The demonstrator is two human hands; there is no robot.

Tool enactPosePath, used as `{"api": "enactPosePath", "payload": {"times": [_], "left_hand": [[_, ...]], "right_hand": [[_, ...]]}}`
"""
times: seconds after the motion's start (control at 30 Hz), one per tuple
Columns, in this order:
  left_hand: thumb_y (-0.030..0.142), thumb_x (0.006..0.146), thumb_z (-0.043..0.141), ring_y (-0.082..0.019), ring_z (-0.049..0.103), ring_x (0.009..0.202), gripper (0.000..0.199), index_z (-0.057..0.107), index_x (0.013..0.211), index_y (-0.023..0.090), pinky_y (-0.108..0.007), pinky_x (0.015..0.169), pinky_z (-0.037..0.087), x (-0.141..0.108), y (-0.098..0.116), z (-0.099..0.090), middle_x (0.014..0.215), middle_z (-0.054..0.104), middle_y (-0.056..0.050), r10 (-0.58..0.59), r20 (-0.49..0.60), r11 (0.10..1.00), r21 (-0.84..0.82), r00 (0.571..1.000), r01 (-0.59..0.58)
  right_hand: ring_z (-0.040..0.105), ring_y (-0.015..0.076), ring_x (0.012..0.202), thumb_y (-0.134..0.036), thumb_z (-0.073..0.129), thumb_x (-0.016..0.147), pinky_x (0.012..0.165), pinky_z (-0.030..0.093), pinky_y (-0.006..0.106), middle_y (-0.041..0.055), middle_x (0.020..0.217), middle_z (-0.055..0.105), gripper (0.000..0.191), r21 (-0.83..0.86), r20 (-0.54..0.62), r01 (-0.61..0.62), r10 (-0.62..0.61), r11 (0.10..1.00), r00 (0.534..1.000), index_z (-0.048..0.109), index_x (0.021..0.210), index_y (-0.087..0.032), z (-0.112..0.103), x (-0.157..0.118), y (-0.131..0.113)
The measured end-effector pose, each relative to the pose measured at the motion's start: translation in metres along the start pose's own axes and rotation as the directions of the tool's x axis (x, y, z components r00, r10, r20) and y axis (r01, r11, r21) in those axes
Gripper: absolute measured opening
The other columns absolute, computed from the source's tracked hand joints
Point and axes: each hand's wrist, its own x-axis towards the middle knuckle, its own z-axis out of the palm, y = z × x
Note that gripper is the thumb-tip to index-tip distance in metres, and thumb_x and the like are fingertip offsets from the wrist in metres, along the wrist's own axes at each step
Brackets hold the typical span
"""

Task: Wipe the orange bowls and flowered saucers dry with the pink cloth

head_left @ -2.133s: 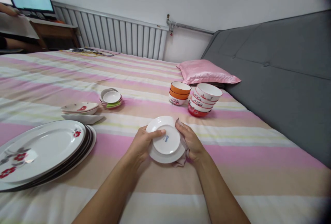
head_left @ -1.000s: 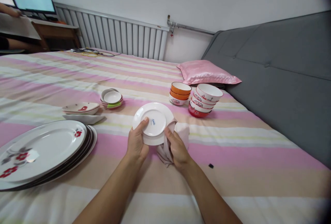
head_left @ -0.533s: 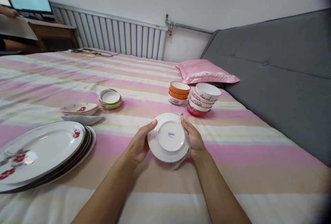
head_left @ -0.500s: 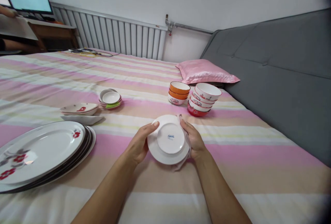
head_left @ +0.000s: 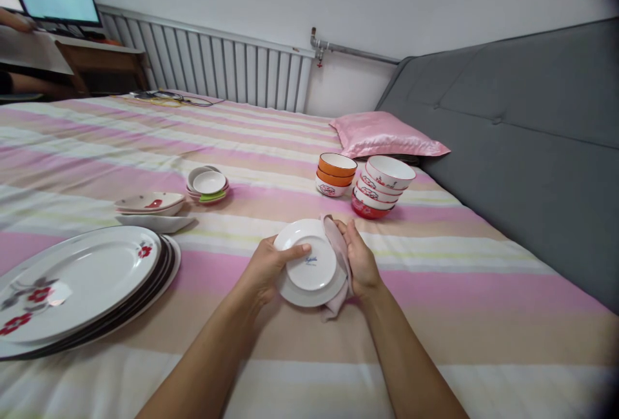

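Note:
A small white plate point(head_left: 309, 295) is held over the bed with its underside facing me, blue lettering showing on the base. My left hand point(head_left: 271, 269) grips its left side, the thumb lying across the base and the other fingers hidden behind. At the plate's right edge a pale pink cloth point(head_left: 342, 264) is folded over the rim and hangs below it. My right hand point(head_left: 362, 260) is closed on this cloth at the rim; its fingertips are partly covered.
Large oval plates point(head_left: 87, 277) are stacked at the left, with boat-shaped dishes point(head_left: 149, 203) and small round dishes point(head_left: 209, 183) behind. Orange-and-white bowls point(head_left: 336, 174) stand beside a taller bowl stack point(head_left: 380, 187). Farther back are a pink pillow point(head_left: 387, 134), cables point(head_left: 178, 98) and a person's arm point(head_left: 17, 20).
My left thumb has slid from the plate's rim onto its base. My right hand has drawn the cloth over more of the right rim, and the plate has shifted slightly left.

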Motion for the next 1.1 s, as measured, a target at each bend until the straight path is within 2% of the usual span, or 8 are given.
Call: {"api": "enactPosePath", "payload": {"times": [0.17,0.23,0.4,0.5,0.67,0.83,1.1], "left_hand": [[0.023,0.052,0.086,-0.019,0.065,0.065,0.037,0.071,0.083,0.009,-0.029,0.065,0.051,0.004,-0.001,-0.004,0.077,0.073,-0.01,0.06,-0.024,0.997,-0.048,0.998,-0.061],[0.023,0.051,0.086,-0.019,0.065,0.065,0.039,0.071,0.084,0.009,-0.029,0.066,0.051,0.005,-0.001,-0.005,0.078,0.073,-0.01,0.067,-0.028,0.996,-0.056,0.997,-0.068],[0.021,0.05,0.087,-0.018,0.064,0.063,0.039,0.071,0.084,0.008,-0.028,0.062,0.051,0.003,0.002,-0.005,0.076,0.072,-0.011,0.043,-0.014,0.998,-0.033,0.999,-0.044],[0.021,0.05,0.086,-0.018,0.064,0.063,0.04,0.071,0.085,0.008,-0.028,0.062,0.051,0.003,0.003,-0.004,0.077,0.072,-0.011,0.031,0.023,0.999,-0.019,0.999,-0.031],[0.021,0.05,0.086,-0.019,0.065,0.064,0.039,0.072,0.084,0.008,-0.029,0.063,0.051,0.002,0.002,-0.003,0.078,0.073,-0.011,0.028,0.036,0.999,-0.024,0.999,-0.027],[0.021,0.051,0.086,-0.019,0.065,0.065,0.039,0.072,0.085,0.007,-0.029,0.064,0.052,0.003,-0.003,-0.001,0.079,0.073,-0.012,0.072,-0.004,0.995,-0.065,0.997,-0.073],[0.016,0.055,0.084,-0.019,0.068,0.068,0.035,0.071,0.087,0.01,-0.028,0.066,0.055,0.008,-0.007,0.0,0.084,0.074,-0.01,0.1,-0.101,0.974,-0.194,0.99,-0.118]], "right_hand": [[0.061,0.0185,0.098,-0.047,0.054,0.086,0.086,0.048,0.028,0.0008,0.104,0.069,0.031,-0.231,-0.004,0.154,-0.16,0.961,0.987,0.064,0.103,-0.024,-0.006,0.003,0.004],[0.06,0.018,0.096,-0.042,0.058,0.084,0.085,0.047,0.027,0.001,0.103,0.068,0.026,-0.293,0.027,0.176,-0.176,0.94,0.984,0.066,0.1,-0.023,-0.009,0.003,0.003],[0.059,0.0168,0.081,-0.042,0.062,0.082,0.072,0.046,0.025,0.0006,0.086,0.066,0.024,-0.31,0.072,0.153,-0.137,0.938,0.988,0.064,0.095,-0.022,-0.012,0.001,-0.002],[0.054,0.014,0.072,-0.044,0.06,0.084,0.064,0.042,0.022,-0.0015,0.077,0.06,0.023,-0.383,0.092,0.196,-0.174,0.903,0.98,0.061,0.086,-0.022,-0.009,0.0,-0.003],[0.047,0.0124,0.066,-0.047,0.056,0.086,0.061,0.039,0.021,-0.0032,0.072,0.053,0.025,-0.468,0.121,0.286,-0.26,0.836,0.958,0.056,0.081,-0.022,-0.005,0.0,-0.001],[0.044,0.0127,0.064,-0.048,0.052,0.088,0.059,0.037,0.022,-0.0033,0.071,0.051,0.026,-0.473,0.066,0.302,-0.308,0.828,0.949,0.055,0.082,-0.023,-0.003,0.0,0.003],[0.047,0.0132,0.069,-0.047,0.048,0.09,0.064,0.04,0.023,-0.0027,0.074,0.052,0.026,-0.486,-0.018,0.341,-0.399,0.805,0.917,0.054,0.082,-0.023,0.004,-0.001,0.013]]}}
